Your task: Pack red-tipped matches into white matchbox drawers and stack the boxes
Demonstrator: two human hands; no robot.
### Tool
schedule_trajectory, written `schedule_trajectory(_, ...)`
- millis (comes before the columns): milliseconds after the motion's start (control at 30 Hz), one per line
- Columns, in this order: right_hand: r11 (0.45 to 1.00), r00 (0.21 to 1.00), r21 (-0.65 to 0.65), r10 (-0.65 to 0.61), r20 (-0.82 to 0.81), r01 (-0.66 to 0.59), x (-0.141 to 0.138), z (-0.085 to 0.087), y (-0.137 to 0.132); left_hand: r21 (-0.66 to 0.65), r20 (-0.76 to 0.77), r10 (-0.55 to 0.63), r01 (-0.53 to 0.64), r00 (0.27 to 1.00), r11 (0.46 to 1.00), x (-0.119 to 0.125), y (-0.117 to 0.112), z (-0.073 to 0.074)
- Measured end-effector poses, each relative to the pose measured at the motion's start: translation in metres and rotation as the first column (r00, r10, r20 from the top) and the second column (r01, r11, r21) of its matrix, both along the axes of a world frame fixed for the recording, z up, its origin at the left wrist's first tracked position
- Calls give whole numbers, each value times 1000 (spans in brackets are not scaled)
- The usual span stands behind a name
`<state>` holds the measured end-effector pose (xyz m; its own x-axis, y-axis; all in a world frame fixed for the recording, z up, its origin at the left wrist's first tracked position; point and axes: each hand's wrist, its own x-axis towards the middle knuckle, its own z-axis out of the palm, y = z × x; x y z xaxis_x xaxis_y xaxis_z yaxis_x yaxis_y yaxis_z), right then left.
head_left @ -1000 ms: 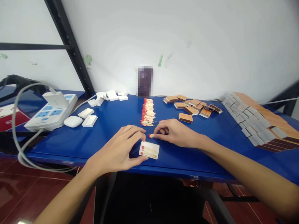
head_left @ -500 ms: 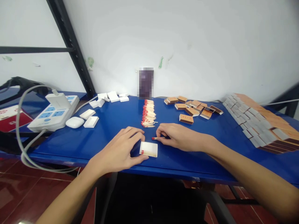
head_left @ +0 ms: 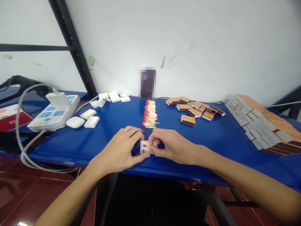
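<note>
A small white matchbox tray (head_left: 142,147) lies on the blue table, with several red-headed matches along its near side. My left hand (head_left: 121,149) grips the tray, thumb at the near edge and fingers at the far left corner. Over the tray's right part, my right hand (head_left: 168,144) pinches a few matches (head_left: 145,145), their red heads pointing left inside it. The fingers hide the tray's right end and most of the held sticks. Just beyond both hands lies a long pile of loose matches (head_left: 150,114), heads to the left.
White trays (head_left: 92,122) lie at the left, near a white earphone case (head_left: 75,122) and a power strip (head_left: 55,116). Orange matchbox sleeves (head_left: 188,120) are scattered at the back right. Stacked matchboxes (head_left: 265,125) stand far right. A blurred dark object (head_left: 147,83) leans on the wall.
My right hand has moved left and slightly nearer, bringing its matches from beside the tray to inside it. My left hand stays at the tray, which sits slightly farther from me.
</note>
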<state>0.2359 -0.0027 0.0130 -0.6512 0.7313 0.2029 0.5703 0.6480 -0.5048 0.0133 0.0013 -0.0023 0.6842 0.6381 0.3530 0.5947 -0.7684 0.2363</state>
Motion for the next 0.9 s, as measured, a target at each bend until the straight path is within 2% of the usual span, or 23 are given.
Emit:
schedule_trajectory(200,999,997,37,3,72,-5,-4,-3,-3,39,29,-39,38,999,999,-1,2,-3)
schedule_trajectory(400,985,998,171,-14,67,2,3,-4,-3,66,50,-27,24,998,998,-2,2,-4)
schedule_trajectory(500,968,997,246,32,65,-47,4,-8,-3,92,61,-17,11,998,996,-2,2,-4)
schedule_trajectory(633,951,991,284,96,92,-118,3,-13,-4,121,80,2,-12,997,993,-1,2,-4)
schedule_trajectory(767,935,993,336,92,74,-112,3,-12,-6,106,87,0,-9,996,994,-1,2,-3)
schedule_trajectory(900,908,984,387,114,134,-158,4,-11,-6,93,93,-22,13,995,996,-2,2,-3)
